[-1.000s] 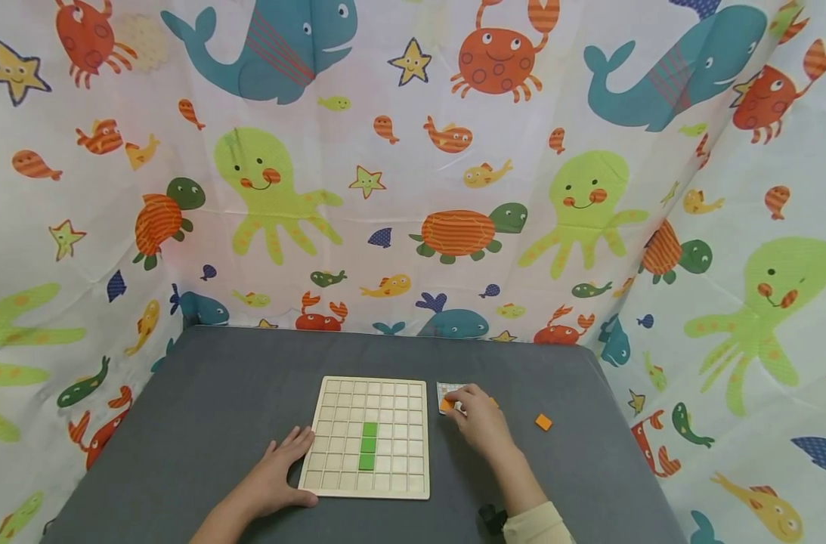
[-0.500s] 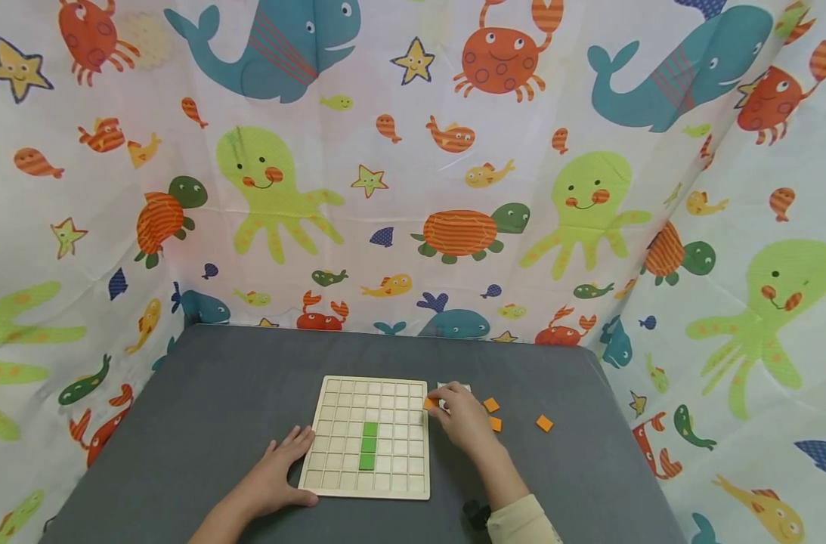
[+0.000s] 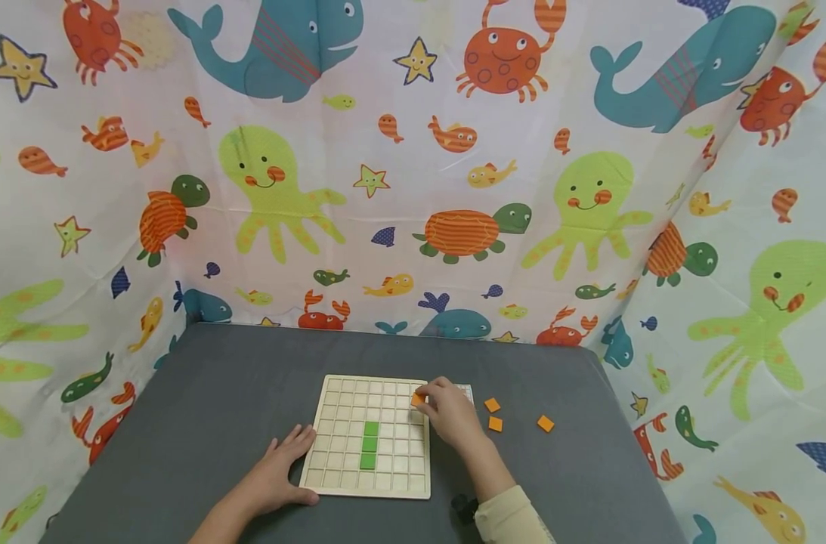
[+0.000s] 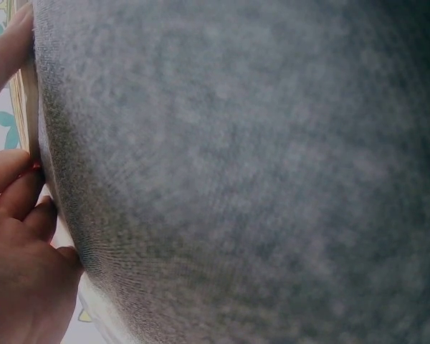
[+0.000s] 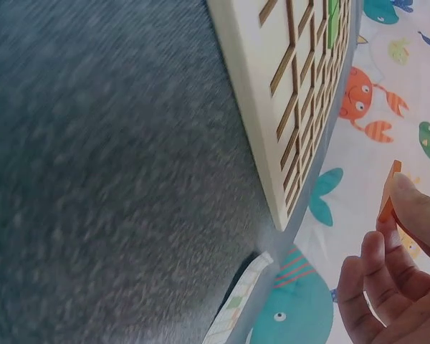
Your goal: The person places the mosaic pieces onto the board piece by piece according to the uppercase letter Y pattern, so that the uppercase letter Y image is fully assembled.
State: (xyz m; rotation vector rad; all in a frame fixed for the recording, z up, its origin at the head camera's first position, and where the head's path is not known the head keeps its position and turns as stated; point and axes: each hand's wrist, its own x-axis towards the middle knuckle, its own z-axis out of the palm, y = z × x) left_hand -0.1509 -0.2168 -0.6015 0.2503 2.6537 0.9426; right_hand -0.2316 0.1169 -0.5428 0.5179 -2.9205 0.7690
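My right hand [image 3: 451, 414] pinches an orange square tile [image 3: 418, 399] between thumb and fingers over the upper right part of a wooden grid board [image 3: 363, 496]. In the right wrist view the orange tile [image 5: 390, 192] shows edge-on, raised above the level of the board [image 5: 252, 107]. Green tiles [image 3: 369, 446] form a short column in the board's lower middle. My left hand [image 3: 276, 472] rests at the board's lower left, fingers spread along the left edge and thumb by the front corner. The left wrist view shows those fingers [image 4: 25, 183] right against the board's side.
Loose orange tiles [image 3: 496, 425] lie on the grey table [image 3: 236, 378] right of the board, one farther out. A printed card [image 3: 467, 391] lies partly hidden behind the right hand. A small black object [image 3: 463, 508] sits by the right sleeve. Patterned cloth surrounds the table.
My right hand has carried the orange tile leftward from over the card to above the board, uncovering loose tiles at the right. The left hand has stayed in place.
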